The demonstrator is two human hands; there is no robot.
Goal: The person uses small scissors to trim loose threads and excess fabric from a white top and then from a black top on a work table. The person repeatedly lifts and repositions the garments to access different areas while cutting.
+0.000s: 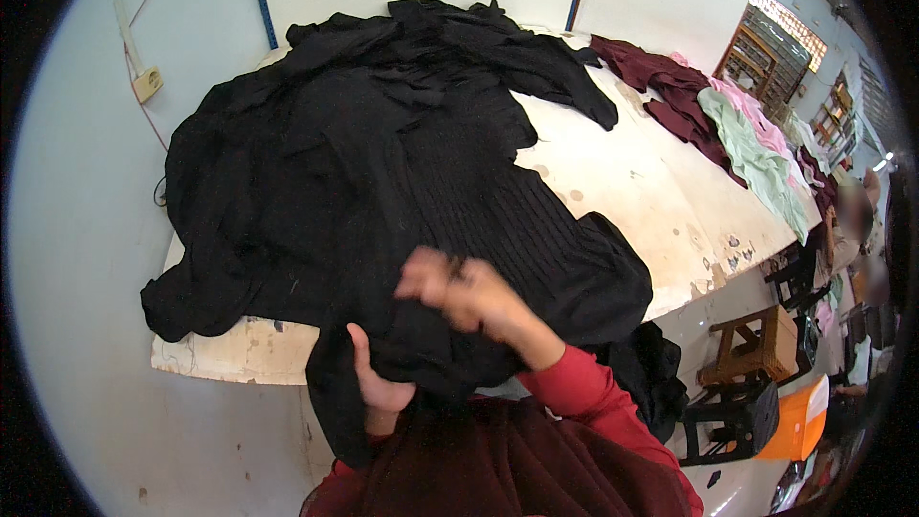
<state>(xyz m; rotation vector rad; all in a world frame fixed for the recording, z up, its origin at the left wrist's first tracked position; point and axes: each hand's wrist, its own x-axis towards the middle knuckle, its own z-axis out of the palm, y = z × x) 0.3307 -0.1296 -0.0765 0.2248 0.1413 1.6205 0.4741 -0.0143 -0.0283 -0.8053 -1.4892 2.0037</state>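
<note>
A large black garment with rows of narrow pleats lies spread and rumpled over the table, its near edge hanging towards my body. My left hand is at the near edge of the cloth, thumb raised and palm turned up, with black fabric around it; its fingers are partly hidden, so its hold is unclear. My right hand, blurred, is above the near middle of the garment with its fingers bent. A small dark thing shows at its fingers, too blurred to name.
The pale worn table reaches to the right, bearing a maroon garment, pink cloth and a light green garment. Plastic stools stand on the floor at right. Other people are at the far right. A wall socket is at left.
</note>
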